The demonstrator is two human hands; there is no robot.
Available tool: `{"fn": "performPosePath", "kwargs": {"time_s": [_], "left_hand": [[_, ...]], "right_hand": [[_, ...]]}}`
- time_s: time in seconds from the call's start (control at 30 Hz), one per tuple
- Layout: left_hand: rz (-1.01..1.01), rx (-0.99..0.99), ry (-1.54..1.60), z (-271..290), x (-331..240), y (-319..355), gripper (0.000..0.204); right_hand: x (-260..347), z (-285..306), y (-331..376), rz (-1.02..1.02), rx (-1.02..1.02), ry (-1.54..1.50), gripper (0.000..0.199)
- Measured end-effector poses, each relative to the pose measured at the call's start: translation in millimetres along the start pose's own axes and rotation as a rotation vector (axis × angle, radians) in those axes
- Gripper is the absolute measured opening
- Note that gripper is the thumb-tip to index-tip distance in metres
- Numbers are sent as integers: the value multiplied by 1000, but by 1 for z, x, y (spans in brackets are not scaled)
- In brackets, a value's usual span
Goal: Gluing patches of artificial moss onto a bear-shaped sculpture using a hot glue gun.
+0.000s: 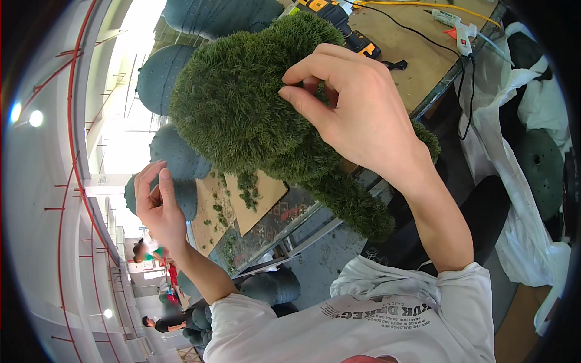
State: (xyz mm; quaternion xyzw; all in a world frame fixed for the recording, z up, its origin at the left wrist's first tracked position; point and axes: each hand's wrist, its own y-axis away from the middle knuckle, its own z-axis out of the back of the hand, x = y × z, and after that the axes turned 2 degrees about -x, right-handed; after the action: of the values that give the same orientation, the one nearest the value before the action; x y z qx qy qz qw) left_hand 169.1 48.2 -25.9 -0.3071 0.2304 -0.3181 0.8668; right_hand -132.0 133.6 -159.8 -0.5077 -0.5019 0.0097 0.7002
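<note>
A bushy figure of artificial green foliage (pixel 242 103) fills the middle, with rounded lobes and a narrower green limb (pixel 354 206) reaching down toward my lap. My right hand (pixel 363 109) is over its upper right side. Thumb and forefinger come nearly together in a pinch close to the foliage; whatever is between them, if anything, is too small to make out. To the left of the figure, my left hand (pixel 160 206) is raised, fingers bent and thumb apart, with nothing seen in it. Dark green perforated domes (pixel 163 78) stand behind the foliage.
On the worktable (pixel 417 72) lie a yellow-black cordless drill (pixel 339 21), a white glue gun (pixel 463 39) and cables. Loose green sprigs (pixel 248 190) are scattered on cardboard at the near left. White sacking (pixel 490 151) hangs at the right. Other people (pixel 166 323) are far off at lower left.
</note>
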Motion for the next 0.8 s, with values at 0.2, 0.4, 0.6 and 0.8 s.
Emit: {"fn": "performPosePath", "kwargs": {"time_s": [0.2,0.4,0.6,0.8], "left_hand": [[92,-28,-17,16,14,9,15],[93,-53,0,19,15,13,16],[108,-50,-5,17,17,10,17],[138,-28,-89,17,15,7,17]], "right_hand": [[3,-5,-5,-100,5,-96,6],[-5,14,-7,-330,-28,-346,16],[-8,49,7,-515,-41,-503,29],[-57,130,72,-553,-81,-448,28]]}}
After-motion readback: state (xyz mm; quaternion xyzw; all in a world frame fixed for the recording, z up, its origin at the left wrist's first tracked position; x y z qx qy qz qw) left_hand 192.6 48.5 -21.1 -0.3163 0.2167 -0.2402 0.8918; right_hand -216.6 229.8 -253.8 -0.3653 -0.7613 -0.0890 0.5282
